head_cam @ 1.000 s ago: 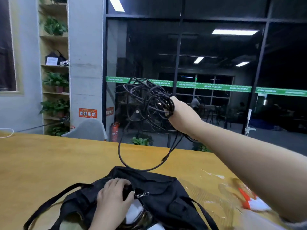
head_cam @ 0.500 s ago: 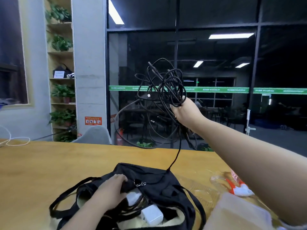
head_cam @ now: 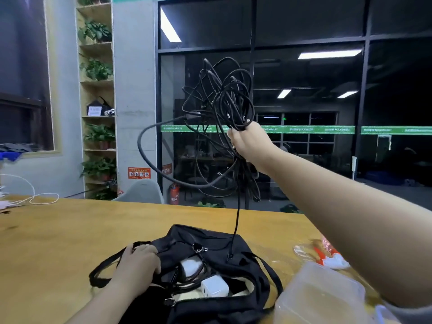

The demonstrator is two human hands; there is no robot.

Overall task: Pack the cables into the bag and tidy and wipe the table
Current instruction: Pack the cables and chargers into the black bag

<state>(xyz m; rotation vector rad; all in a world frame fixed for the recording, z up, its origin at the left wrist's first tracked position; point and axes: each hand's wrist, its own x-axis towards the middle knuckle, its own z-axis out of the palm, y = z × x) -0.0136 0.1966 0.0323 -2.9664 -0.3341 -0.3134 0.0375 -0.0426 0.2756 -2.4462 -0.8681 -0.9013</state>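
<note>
Black cables (head_cam: 222,108): tangled bundle gripped in raised right hand (head_cam: 249,142), high above table (head_cam: 58,235); one strand hangs down, plug end touching black bag (head_cam: 210,244). Left hand (head_cam: 138,263) curled over open bag's rim. White chargers (head_cam: 214,286) inside bag. Clear plastic box (head_cam: 320,293) just right.

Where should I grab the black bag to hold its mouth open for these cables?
Grip the black bag by its near rim, coming from above on the left, where the left hand grips it already. The mouth faces up, and the right hand holds the cable bundle above it.
</note>
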